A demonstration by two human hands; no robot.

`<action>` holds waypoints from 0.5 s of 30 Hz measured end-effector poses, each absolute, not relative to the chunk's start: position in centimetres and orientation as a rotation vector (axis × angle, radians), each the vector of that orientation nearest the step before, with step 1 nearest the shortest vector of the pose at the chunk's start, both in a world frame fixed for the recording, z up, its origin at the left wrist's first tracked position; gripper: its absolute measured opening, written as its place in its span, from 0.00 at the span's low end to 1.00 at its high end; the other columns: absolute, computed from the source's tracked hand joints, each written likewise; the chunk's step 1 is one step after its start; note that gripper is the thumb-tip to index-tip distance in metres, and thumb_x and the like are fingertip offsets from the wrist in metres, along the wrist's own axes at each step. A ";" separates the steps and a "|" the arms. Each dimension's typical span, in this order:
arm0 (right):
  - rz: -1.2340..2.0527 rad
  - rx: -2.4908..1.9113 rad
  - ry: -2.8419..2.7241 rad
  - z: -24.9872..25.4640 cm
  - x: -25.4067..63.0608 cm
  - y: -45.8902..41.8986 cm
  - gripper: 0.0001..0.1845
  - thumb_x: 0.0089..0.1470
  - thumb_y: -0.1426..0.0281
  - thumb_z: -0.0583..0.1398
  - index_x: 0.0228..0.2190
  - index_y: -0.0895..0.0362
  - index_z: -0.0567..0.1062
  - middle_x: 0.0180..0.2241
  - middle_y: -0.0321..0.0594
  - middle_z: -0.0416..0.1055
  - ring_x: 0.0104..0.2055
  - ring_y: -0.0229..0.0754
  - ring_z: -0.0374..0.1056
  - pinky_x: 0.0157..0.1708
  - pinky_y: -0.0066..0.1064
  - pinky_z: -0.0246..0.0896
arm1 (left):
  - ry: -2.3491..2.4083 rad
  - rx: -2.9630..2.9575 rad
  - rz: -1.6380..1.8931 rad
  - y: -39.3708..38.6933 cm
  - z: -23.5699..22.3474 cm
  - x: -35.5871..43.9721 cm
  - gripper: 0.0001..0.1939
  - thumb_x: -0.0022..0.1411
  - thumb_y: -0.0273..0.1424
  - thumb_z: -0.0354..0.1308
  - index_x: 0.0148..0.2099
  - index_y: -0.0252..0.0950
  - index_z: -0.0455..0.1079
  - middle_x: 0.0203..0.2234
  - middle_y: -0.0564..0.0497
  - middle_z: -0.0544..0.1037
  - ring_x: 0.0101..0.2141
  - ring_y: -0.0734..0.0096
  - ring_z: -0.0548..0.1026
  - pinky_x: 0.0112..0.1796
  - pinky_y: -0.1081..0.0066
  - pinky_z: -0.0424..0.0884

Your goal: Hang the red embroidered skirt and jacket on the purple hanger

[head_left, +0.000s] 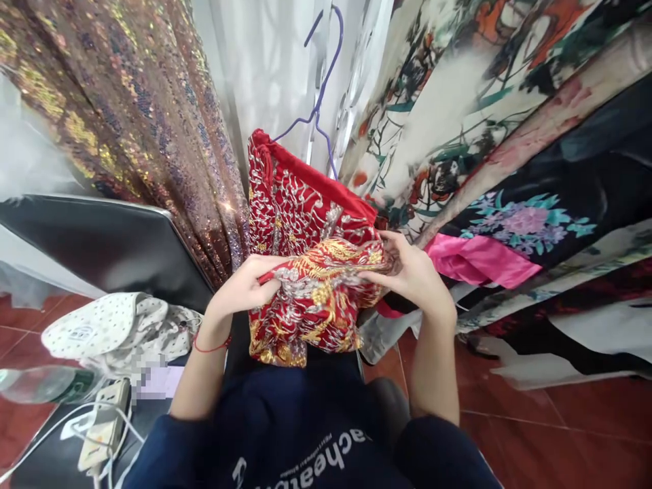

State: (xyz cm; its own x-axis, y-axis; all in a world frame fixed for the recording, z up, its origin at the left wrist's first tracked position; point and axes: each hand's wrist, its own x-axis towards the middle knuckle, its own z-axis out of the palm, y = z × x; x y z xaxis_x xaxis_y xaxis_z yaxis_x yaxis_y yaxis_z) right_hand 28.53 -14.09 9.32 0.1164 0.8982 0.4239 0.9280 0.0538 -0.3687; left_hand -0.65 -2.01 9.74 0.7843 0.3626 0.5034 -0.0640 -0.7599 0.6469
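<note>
Hanging fabrics crowd the background here, above a red tiled floor (pixel 509 435), and right in the middle is the red garment (pixel 305 224), thick with silver and gold decoration. It's between the two hands, close in front of the dark shirt (pixel 305 421), its plain red band slanting across the top and a folded, gold-patterned part bunched lower down. And look at the grip! The left hand (pixel 249 285) has a red edge of that fold pinched between thumb and fingers, closed down on it, with most of the garment lying to the right of that hold in the view. Over on the other side, the right hand (pixel 407 268) has its thumb and fingers parted around the bunched far end of the fold, the cloth caught between them. So the fold stretches from one hand to the other, and the red band sits above both grips.

Just behind the band, there's a purple hanger (pixel 320 102), hook up. On the left wrist, a thin red bracelet (pixel 211 348). Further out, a sequined cloth (pixel 153 122) hangs on the left and a flowered cloth (pixel 432 122) on the right. Down at lower left: a spotted white cloth (pixel 96 329), a clear bottle (pixel 51 385) and a power strip (pixel 104 424) with white cables.
</note>
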 end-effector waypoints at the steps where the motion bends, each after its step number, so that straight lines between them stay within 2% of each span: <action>1: -0.090 -1.885 -1.753 9.1 28.2 -15.1 0.37 0.53 0.42 0.61 0.53 0.56 0.71 0.35 0.45 0.77 0.36 0.54 0.74 0.35 0.42 0.68 | 0.262 2.327 0.847 -2.5 10.0 -0.8 0.16 0.53 0.19 0.47 0.36 0.33 0.75 0.25 0.54 0.76 0.23 0.78 0.67 0.28 0.76 0.66; 3: -0.148 -1.928 -1.814 9.0 27.1 -17.2 0.23 0.61 0.49 0.57 0.41 0.56 0.76 0.27 0.42 0.74 0.30 0.50 0.72 0.33 0.40 0.65 | 0.350 2.365 0.890 -3.3 10.7 -1.2 0.16 0.51 0.19 0.47 0.37 0.33 0.74 0.22 0.57 0.71 0.21 0.80 0.63 0.26 0.77 0.62; 4: -0.166 -1.887 -1.886 9.2 26.5 -18.3 0.20 0.64 0.53 0.56 0.38 0.55 0.77 0.27 0.42 0.74 0.31 0.49 0.72 0.33 0.40 0.64 | 0.382 2.376 0.922 -3.6 11.1 -1.5 0.17 0.50 0.19 0.47 0.38 0.34 0.73 0.22 0.58 0.70 0.21 0.81 0.62 0.25 0.77 0.60; 8: -0.030 -1.322 -2.192 11.3 24.0 -21.0 0.10 0.65 0.64 0.57 0.36 0.53 0.77 0.40 0.45 0.75 0.42 0.47 0.72 0.41 0.41 0.68 | 0.354 2.419 1.047 -4.2 13.6 -3.3 0.14 0.49 0.18 0.48 0.34 0.34 0.72 0.24 0.56 0.73 0.23 0.79 0.65 0.27 0.74 0.62; 10: 0.058 -1.015 -2.221 12.4 22.6 -20.6 0.08 0.64 0.65 0.58 0.36 0.51 0.78 0.50 0.45 0.72 0.50 0.47 0.71 0.47 0.42 0.70 | 0.228 2.440 1.064 -4.5 15.1 -4.0 0.10 0.52 0.19 0.50 0.30 0.35 0.72 0.26 0.53 0.76 0.28 0.74 0.70 0.33 0.71 0.68; 12: 0.063 -0.908 -2.136 13.1 21.0 -18.7 0.09 0.63 0.62 0.59 0.35 0.49 0.79 0.57 0.42 0.67 0.57 0.49 0.67 0.53 0.47 0.69 | 0.101 2.440 1.082 -5.1 16.4 -4.4 0.06 0.57 0.23 0.55 0.30 0.36 0.72 0.30 0.50 0.78 0.35 0.70 0.73 0.40 0.66 0.71; 13: 0.055 -0.926 -2.080 13.3 20.2 -17.4 0.09 0.62 0.60 0.60 0.35 0.47 0.80 0.58 0.41 0.66 0.60 0.51 0.65 0.55 0.50 0.68 | 0.068 2.429 1.095 -5.5 17.0 -4.5 0.05 0.59 0.26 0.58 0.30 0.37 0.72 0.32 0.49 0.78 0.37 0.68 0.74 0.42 0.64 0.71; 15: 0.111 -1.006 -2.014 13.3 18.5 -14.2 0.08 0.58 0.57 0.63 0.36 0.46 0.80 0.53 0.40 0.70 0.59 0.52 0.66 0.56 0.54 0.67 | 0.074 2.378 1.147 -6.2 17.6 -4.4 0.07 0.62 0.33 0.61 0.32 0.38 0.73 0.36 0.47 0.78 0.40 0.66 0.74 0.44 0.62 0.71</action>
